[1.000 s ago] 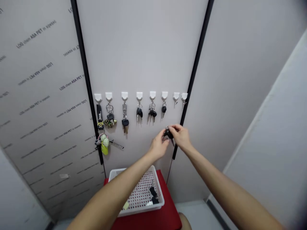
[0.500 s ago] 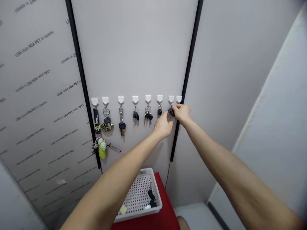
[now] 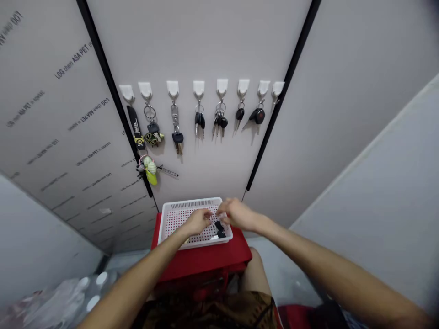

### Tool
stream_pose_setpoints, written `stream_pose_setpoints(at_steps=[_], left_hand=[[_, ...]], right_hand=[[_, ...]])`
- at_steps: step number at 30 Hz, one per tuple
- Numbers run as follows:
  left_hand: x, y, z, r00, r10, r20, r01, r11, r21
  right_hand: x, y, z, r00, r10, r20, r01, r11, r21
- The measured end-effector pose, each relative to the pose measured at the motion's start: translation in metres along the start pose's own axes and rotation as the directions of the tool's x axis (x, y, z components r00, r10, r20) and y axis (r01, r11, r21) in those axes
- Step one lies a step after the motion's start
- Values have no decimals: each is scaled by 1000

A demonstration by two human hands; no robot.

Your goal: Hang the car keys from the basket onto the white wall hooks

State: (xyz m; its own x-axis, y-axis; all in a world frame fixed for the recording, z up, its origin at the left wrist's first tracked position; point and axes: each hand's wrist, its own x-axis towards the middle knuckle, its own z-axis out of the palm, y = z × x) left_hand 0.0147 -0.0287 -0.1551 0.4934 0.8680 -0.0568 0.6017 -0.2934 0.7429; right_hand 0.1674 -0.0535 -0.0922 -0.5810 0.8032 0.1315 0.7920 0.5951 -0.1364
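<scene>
As I lean over the red stool, L hand curled over the white basket, R hand beside the black keys at its front-right; can't tell if either grips. I'd pinch firmly, lift straight. Key hooks behind.

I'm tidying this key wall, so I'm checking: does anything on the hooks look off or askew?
The rightmost hook is bare, unlike the other seven. The leftmost bunch hangs much lower, its thin ruler-like tag jutting out sideways.

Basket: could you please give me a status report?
Left hand, right hand over white basket, grip unclear. Black keys between hands. No obstruction seen.
</scene>
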Motion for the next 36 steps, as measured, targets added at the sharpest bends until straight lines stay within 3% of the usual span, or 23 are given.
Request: stream_pose_setpoints(at_steps=[2,4,10,13,17,20,26,30,33,36], left_hand=[[-6,-16,11,998,-47,40,47,999,4],[-10,-24,18,997,-66,36,67,997,-26],[-12,-25,20,999,-42,-34,37,991,-129],[-13,-25,20,998,-51,-32,44,981,-190],[-13,-24,21,998,-61,13,61,920,-388],[-11,-19,21,1000,-22,8,23,810,-586],[-6,-11,16,986,-168,-21,88,619,-780],[-4,-6,9,990,-144,-6,66,487,-871],[-2,0,7,995,-97,-11,39,494,-869],[2,9,6,992,-127,-19,48,505,-862]], right_hand=[[-1,-12,26,976,-35,214,54,995,-84],[2,-17,39,949,-28,315,80,984,-156],[17,-12,45,915,4,404,115,956,-270],[19,-8,46,911,3,413,109,963,-247],[22,0,43,957,115,266,-103,993,-58],[26,4,42,959,256,121,-274,947,167],[27,1,41,968,252,12,-226,842,489],[23,0,38,974,225,4,-189,812,552],[20,0,38,964,263,-44,-199,819,538],[19,5,32,945,314,-87,-237,846,478]])
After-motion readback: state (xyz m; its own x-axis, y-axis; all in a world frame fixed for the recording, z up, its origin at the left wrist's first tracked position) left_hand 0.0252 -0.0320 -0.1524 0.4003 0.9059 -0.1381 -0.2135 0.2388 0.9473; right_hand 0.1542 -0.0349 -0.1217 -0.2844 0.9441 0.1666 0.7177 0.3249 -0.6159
